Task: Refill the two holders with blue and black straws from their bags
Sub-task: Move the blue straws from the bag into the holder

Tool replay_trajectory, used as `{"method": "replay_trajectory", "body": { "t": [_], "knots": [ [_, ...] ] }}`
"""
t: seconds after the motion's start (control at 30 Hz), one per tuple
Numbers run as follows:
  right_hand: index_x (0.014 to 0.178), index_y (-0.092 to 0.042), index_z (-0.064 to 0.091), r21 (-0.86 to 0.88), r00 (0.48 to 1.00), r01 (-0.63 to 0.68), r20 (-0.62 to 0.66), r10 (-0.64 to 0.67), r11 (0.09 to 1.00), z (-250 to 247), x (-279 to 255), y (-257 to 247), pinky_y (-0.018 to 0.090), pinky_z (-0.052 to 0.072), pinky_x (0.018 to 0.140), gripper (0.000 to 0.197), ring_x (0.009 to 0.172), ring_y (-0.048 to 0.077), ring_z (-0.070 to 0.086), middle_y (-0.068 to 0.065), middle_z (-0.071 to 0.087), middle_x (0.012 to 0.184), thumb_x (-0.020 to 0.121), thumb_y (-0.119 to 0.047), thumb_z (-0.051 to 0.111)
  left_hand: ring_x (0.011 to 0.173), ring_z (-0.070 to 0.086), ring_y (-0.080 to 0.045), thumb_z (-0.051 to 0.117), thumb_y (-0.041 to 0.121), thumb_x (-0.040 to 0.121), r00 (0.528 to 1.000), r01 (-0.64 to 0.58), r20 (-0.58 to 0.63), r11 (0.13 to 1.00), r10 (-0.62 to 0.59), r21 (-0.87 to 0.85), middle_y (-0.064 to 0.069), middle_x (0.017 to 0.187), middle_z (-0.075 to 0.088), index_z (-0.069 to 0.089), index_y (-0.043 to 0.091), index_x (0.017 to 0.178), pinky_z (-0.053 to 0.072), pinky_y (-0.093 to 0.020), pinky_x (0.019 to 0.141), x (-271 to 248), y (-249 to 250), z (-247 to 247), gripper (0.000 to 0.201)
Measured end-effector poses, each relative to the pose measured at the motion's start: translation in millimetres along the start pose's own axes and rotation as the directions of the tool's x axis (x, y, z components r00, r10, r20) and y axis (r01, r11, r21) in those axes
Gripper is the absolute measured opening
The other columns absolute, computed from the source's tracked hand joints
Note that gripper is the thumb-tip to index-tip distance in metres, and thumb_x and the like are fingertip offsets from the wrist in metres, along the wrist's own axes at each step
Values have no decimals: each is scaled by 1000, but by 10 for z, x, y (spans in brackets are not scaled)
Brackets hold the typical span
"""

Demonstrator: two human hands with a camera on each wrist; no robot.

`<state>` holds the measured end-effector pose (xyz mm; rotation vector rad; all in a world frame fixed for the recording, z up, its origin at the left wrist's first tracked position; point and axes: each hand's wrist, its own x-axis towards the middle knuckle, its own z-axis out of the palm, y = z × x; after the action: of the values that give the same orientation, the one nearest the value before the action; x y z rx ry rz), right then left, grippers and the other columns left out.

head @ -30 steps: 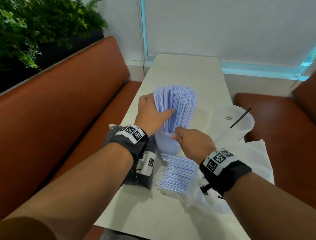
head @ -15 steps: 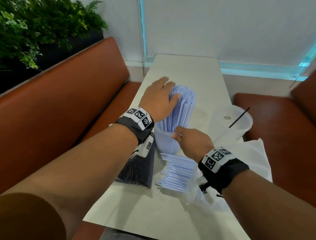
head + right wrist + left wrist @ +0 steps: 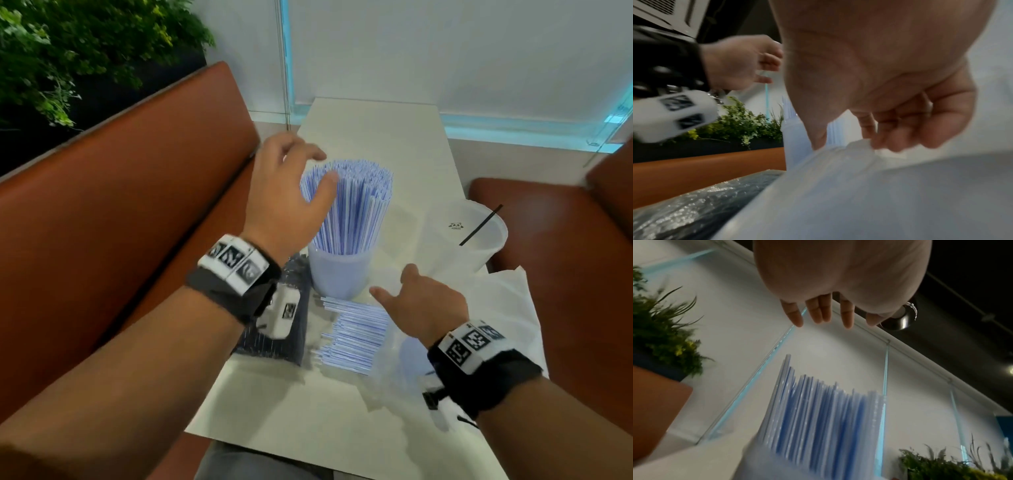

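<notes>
Blue straws (image 3: 347, 209) stand packed in the holder (image 3: 337, 274) on the counter (image 3: 376, 130). Left hand (image 3: 281, 195) hovers beside them, fingers (image 3: 813, 311) spread; right hand (image 3: 421, 301) loosely open over the bag (image 3: 387, 363). Grab the loose straws (image 3: 356, 335) as one bundle and feed them in vertically.

Head view looks down – wrist views close, upward; all share blue straws (image 3: 349, 205).

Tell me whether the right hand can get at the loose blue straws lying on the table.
Probably yes. The right hand hovers open just beside the loose blue straws, with nothing between them; the left hand is up at the filled holder.
</notes>
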<state>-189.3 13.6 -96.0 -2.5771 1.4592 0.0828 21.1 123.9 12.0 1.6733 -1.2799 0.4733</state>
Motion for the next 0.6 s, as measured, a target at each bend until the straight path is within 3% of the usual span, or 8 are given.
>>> {"method": "replay_trajectory", "body": {
  "t": [0.07,0.13,0.17,0.23,0.33,0.37,0.47,0.6],
  "knots": [
    [109,-25,33,-19,993,-52,101,54,998,32,5,46,32,30,53,58,66,18,50,-10,52,77,85,-78,41,107,52,-17,62,29,92,1000,10,0,997,-11,-71,-2,112,54,66,14,102,42,-27,97,-262,61,-44,18],
    [107,-21,39,-21,989,-61,135,63,998,67,2,43,32,31,55,48,68,18,51,-8,50,78,89,-63,48,94,54,-8,56,31,93,983,94,170,988,-73,-120,10,100,57,63,22,97,41,-18,85,-536,131,-9,12],
    [103,-19,43,-10,988,-60,138,61,998,79,2,33,30,30,54,36,66,17,50,-8,49,76,92,-53,50,88,55,-5,53,34,94,942,149,318,983,-109,-106,14,94,58,61,26,95,42,-19,79,-662,166,42,12],
    [90,-19,47,41,988,-68,141,62,997,67,7,13,29,28,53,17,67,17,50,-7,48,75,94,-35,48,84,57,-4,51,39,97,796,154,594,988,-118,-10,16,91,59,63,30,95,47,-26,74,-889,201,203,15],
    [77,-22,44,108,986,-96,146,79,990,52,7,12,30,36,66,19,80,22,53,-6,48,78,95,-25,47,104,57,-12,53,43,99,544,31,835,997,-80,75,9,113,61,66,27,115,49,-37,89,-1132,199,492,26],
    [75,-23,42,113,986,-100,143,84,989,48,-4,14,30,37,70,21,81,22,53,-6,47,77,96,-23,47,114,54,-14,54,44,99,482,19,873,997,-76,76,6,124,59,64,26,125,47,-37,95,-1171,196,582,33],
    [73,-24,37,135,991,-99,103,86,986,35,-45,34,30,37,73,26,81,22,51,-5,46,78,97,-22,47,126,49,-20,58,46,98,397,-16,915,996,-77,91,0,139,52,54,19,141,43,-35,99,-1222,203,832,51],
    [74,-18,39,177,995,-88,53,80,980,-14,-79,49,31,39,72,23,81,25,53,-3,46,77,97,-20,44,114,54,-31,57,38,97,316,-177,948,978,-50,110,-11,127,56,57,6,127,45,-37,90,-1299,232,1072,44]
  ]
}}
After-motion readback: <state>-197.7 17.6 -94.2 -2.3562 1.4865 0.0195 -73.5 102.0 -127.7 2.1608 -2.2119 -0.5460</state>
